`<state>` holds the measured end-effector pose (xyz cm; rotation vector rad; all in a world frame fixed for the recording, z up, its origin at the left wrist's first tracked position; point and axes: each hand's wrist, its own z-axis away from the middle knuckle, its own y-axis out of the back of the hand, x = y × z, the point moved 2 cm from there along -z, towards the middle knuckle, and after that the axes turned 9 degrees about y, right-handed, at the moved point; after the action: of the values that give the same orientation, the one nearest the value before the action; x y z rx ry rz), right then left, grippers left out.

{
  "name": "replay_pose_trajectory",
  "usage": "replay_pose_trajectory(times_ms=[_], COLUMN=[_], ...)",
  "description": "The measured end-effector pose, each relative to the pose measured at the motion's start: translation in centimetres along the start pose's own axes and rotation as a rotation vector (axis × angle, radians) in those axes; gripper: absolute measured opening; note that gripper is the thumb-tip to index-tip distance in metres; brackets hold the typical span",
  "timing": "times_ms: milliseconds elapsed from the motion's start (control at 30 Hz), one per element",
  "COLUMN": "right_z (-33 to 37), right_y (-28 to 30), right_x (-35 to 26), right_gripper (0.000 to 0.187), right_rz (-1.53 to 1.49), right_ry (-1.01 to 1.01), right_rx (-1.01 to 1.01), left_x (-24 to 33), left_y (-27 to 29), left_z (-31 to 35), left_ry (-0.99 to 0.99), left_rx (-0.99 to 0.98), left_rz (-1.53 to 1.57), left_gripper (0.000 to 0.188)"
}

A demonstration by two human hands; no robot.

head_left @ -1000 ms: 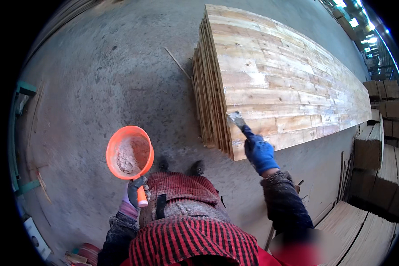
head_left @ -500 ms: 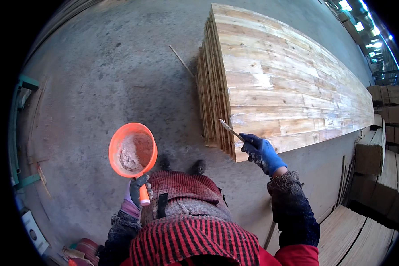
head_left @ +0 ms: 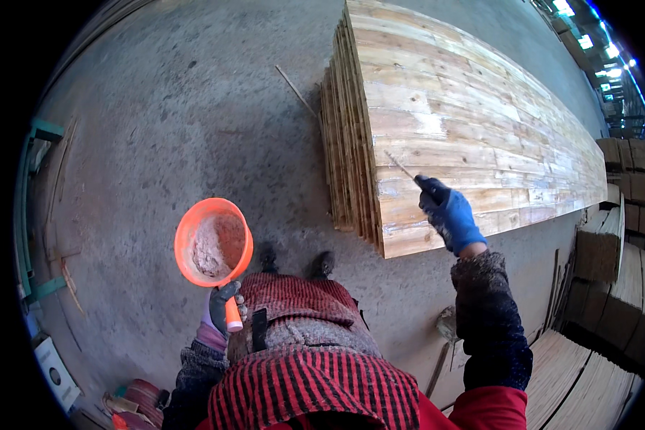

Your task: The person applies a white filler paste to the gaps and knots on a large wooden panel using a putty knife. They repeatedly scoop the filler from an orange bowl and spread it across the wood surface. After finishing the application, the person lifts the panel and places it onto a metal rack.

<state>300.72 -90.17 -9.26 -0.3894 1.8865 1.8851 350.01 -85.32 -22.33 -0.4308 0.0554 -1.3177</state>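
My left hand [head_left: 226, 304], in a dark glove, is closed round the handle of an orange dipper [head_left: 183, 256]. Pinkish filler paste [head_left: 209, 255] lies inside the dipper, partly coating its wall. In a blue glove, my right hand [head_left: 448, 213] grips a thin putty knife [head_left: 400, 165], seen nearly edge-on. The blade points up and left over the near left corner of the top wooden panel [head_left: 473, 129]. Whether the blade touches the wood, I cannot tell. Whitish smears mark the panel, which tops a stack of jointed boards.
A thin wooden stick [head_left: 295, 90] lies on the concrete floor [head_left: 215, 107] left of the stack. Piled boards [head_left: 588, 390] stand at the right. At the far left is a green metal frame [head_left: 23, 215]. A red bundle [head_left: 145, 401] lies at lower left.
My right hand and the putty knife have moved right and up, from the panel's left edge to over its surface. The left hand and dipper stay almost where they were.
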Motion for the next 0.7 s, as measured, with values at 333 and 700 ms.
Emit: replay_pose_trajectory(times_ms=[333, 700], right_z=[5.8, 5.7], right_y=[-3.6, -3.3], right_x=[-1.6, -1.1], right_gripper=[0.036, 0.041], right_rz=[0.580, 0.495], right_ry=[-0.096, -0.093], right_rx=[-0.344, -0.328], left_x=[0.5, 0.3], left_y=[-0.8, -1.2], left_z=[0.4, 0.4], left_ry=[0.006, -0.019], left_rx=[0.043, 0.021], left_rz=[-0.020, -0.045], left_gripper=[0.024, 0.022])
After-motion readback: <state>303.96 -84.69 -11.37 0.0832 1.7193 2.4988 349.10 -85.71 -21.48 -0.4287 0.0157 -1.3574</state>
